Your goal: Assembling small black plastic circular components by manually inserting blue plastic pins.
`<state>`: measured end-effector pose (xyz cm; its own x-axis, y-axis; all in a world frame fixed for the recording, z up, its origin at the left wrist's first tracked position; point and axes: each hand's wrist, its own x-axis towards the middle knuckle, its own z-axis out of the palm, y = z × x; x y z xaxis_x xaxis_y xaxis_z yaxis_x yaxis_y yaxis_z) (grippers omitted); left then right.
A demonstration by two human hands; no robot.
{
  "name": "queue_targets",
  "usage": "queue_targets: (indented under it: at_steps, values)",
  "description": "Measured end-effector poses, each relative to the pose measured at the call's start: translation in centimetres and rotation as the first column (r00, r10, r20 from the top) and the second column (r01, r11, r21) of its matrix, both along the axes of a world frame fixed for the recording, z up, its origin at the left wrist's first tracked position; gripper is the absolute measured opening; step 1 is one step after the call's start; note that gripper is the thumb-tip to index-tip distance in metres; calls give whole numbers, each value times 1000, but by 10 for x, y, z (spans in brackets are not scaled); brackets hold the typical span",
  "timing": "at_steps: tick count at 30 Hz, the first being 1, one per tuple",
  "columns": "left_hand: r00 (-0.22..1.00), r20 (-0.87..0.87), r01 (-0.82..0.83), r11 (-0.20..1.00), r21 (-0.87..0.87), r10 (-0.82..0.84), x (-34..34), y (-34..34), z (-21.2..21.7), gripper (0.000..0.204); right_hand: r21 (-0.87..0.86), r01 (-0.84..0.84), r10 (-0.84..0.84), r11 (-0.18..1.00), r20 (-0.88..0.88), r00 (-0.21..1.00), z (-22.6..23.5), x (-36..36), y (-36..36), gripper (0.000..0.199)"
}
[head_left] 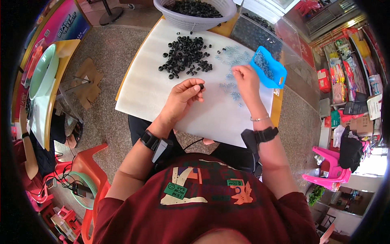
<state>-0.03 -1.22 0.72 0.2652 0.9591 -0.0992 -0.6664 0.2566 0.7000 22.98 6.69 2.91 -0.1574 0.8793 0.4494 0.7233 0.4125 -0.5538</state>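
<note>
My left hand (181, 97) is closed over the middle of the white tabletop (142, 91), pinching a small black round part (201, 86) between thumb and forefinger. Beyond it lies a loose heap of similar black parts (183, 55), some thick and ring-like, others smaller. To the right, my right hand (247, 81) is raised over the table with thumb and fingertips together; whatever they pinch is too small to make out. Around and behind it are scattered tiny clear-bluish pieces (235, 57). A blue plastic bin (276, 79) beside this hand holds more of those pieces.
A pale grey basket (195, 23) full of black parts stands at the table's far edge. Behind the blue bin is a transparent-sided case (256, 36). An orange chair (91, 166) is at left, a pink stool (331, 168) at right. Another person's arm (30, 158) shows at far left.
</note>
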Motion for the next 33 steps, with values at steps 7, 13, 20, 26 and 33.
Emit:
queue_targets:
  at_steps: [7, 13, 20, 26, 33]
  values:
    - [999, 5, 44, 999, -9, -44, -3, 0, 1, 20, 100, -3, -29, 995, 322, 946, -10, -27, 40, 5]
    - [998, 30, 60, 998, -22, -59, -2, 0, 4, 21, 159, -26, -31, 987, 349, 937, -14, -23, 50, 6]
    - [998, 56, 16, 999, -42, -14, -3, 0, 4, 21, -271, -112, 54, 956, -212, 976, 10, -25, 24, 7]
    - [999, 47, -12, 998, -69, 15, -3, 2, 8, 23, -505, -459, -13, 731, -682, 731, 36, -55, -36, 12]
    - [997, 69, -14, 999, -40, 17, -4, 1, 1, 22, -417, -413, 72, 809, -627, 775, 26, -72, -57, 12]
